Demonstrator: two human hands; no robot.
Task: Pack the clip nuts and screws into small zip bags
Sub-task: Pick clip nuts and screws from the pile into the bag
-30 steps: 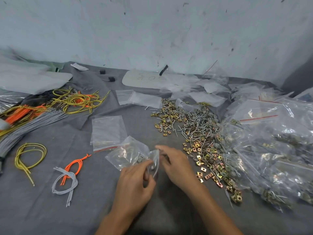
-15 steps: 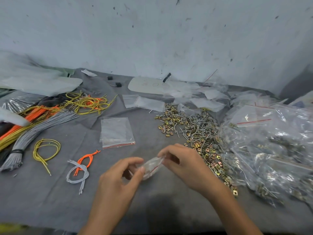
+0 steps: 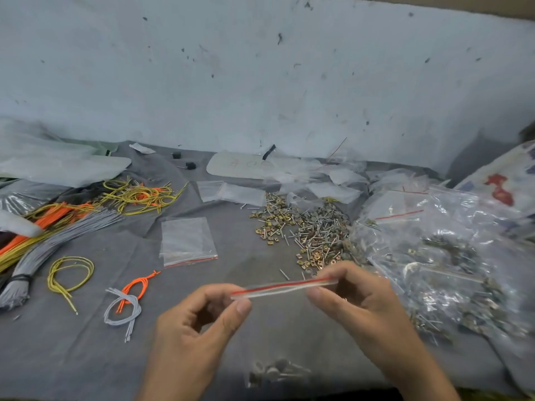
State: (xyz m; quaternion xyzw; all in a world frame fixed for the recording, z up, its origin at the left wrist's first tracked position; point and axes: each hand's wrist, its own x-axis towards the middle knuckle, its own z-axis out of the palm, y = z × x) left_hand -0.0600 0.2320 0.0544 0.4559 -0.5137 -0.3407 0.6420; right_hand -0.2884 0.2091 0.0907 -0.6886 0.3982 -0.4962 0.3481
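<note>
Your left hand (image 3: 191, 328) pinches one end of the small clear zip bag with the red seal stripe (image 3: 283, 286) between thumb and forefinger. Your right hand (image 3: 362, 302) pinches the other end the same way, so the seal strip is stretched nearly level between them over the grey cloth-covered desk (image 3: 72, 357). The bag hangs below the strip with a few blurred metal pieces (image 3: 272, 371) gathered at its bottom.

Beyond your hands lies the loose pile of brass-coloured square clip nuts and silver screws (image 3: 307, 227). A flat stack of empty clear zip bags (image 3: 186, 240) lies to its left and a heap of filled clear plastic bags (image 3: 448, 256) to its right. A knot of orange and grey cords (image 3: 127, 299) rests near your left hand.
</note>
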